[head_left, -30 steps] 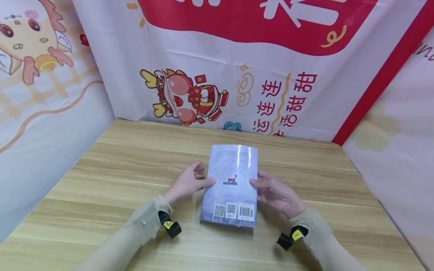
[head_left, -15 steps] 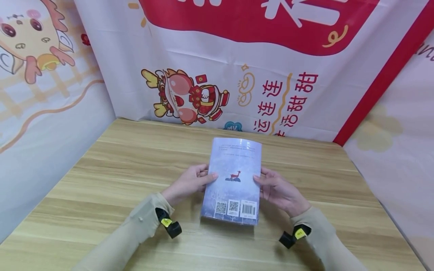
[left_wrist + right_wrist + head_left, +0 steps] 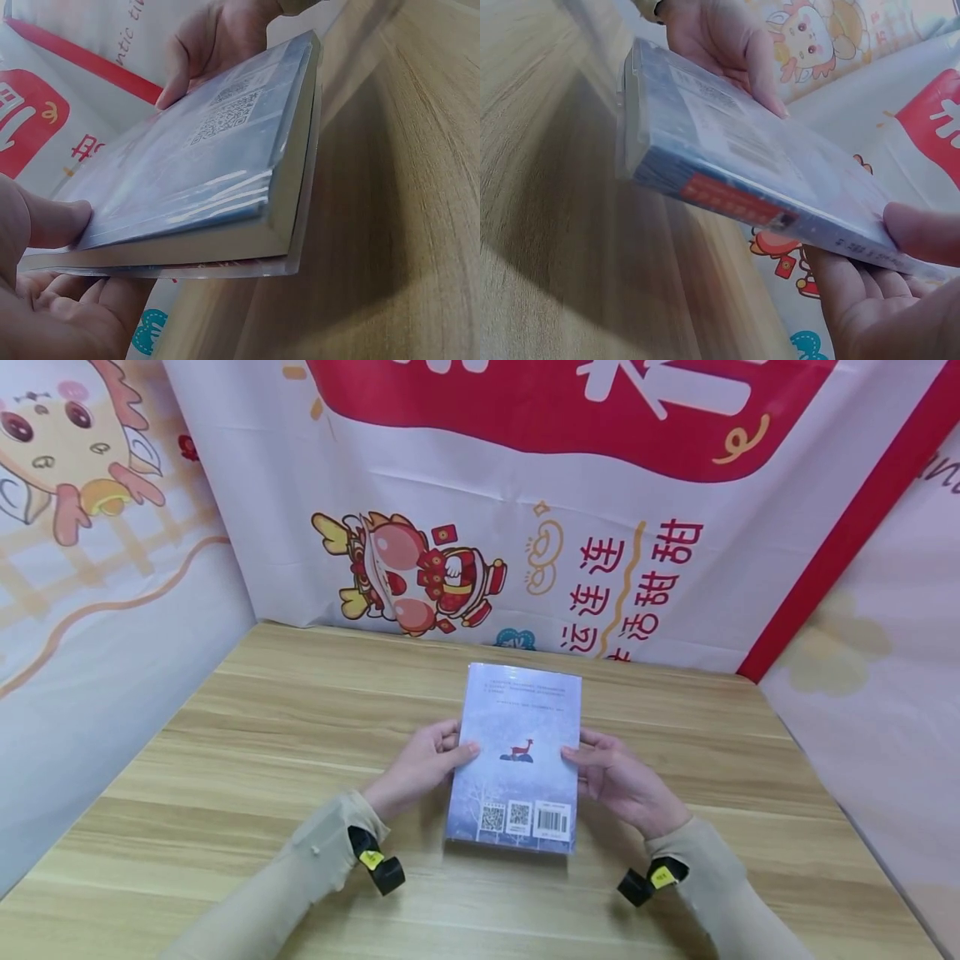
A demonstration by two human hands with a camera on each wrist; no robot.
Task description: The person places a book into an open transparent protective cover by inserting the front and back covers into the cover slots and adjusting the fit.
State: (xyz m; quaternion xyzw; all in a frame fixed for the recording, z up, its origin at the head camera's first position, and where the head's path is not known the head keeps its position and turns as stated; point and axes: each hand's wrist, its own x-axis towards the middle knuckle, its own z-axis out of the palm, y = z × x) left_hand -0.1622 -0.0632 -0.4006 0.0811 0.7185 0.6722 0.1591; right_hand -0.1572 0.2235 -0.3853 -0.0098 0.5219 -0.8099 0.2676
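Note:
Between my two hands is a pale blue book (image 3: 517,785) in a clear plastic cover, its back showing a small red deer, a barcode and QR codes. My left hand (image 3: 420,766) grips the left long side, thumb on top and fingers underneath. On the opposite side my right hand (image 3: 626,781) holds it the same way. The left wrist view shows the page edges of the book (image 3: 281,202) on the left hand's side. In the right wrist view the spine, with a red patch, faces the right hand (image 3: 907,292). The book is raised above the table, casting a shadow.
A wood-grain table (image 3: 262,760) spreads under the hands. Behind it hangs a white and red printed cloth (image 3: 450,468) with cartoon figures. More printed cloth stands along the left and right sides. Black camera mounts (image 3: 378,860) sit on both wrists.
Over the last second the book has shifted slightly right and away, and its glare has faded so the print shows. Both hands have kept their hold, moving a little with it.

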